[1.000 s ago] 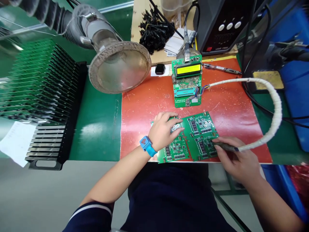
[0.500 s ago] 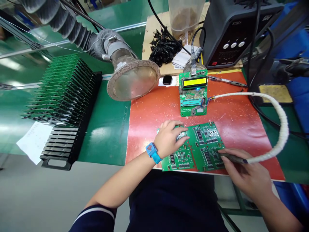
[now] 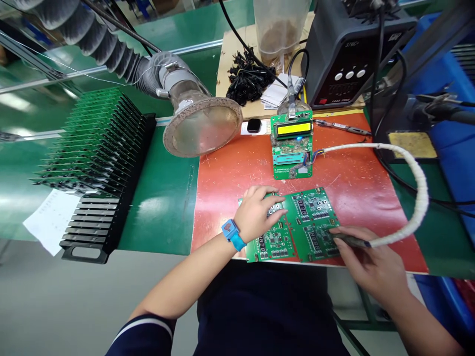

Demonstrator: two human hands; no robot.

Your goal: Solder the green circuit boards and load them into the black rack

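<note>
A green circuit board panel (image 3: 299,232) with several digit displays lies on the red mat near the table's front edge. My left hand (image 3: 256,212), with a blue watch on its wrist, rests over the panel's left part, fingers spread. Between the fingers of my right hand (image 3: 374,262) is a dark probe (image 3: 351,241), its tip at the panel's lower right section; exact contact is hidden by the fingers. A white wrapped cable (image 3: 418,188) runs from the probe to a green programmer board (image 3: 293,143) with a lit yellow screen.
Upright circuit boards fill a black rack (image 3: 111,217) at left. A fume extractor hood (image 3: 204,127) hangs over the mat's back left. Behind stand a soldering station (image 3: 356,64), a bundle of black cables (image 3: 248,79) and a plastic container (image 3: 280,29). A pen-like tool (image 3: 343,127) lies near the programmer board.
The whole view has shifted slightly, so most things appear a little further left. Both hands keep their places on the panel, and the probe stays at the same section.
</note>
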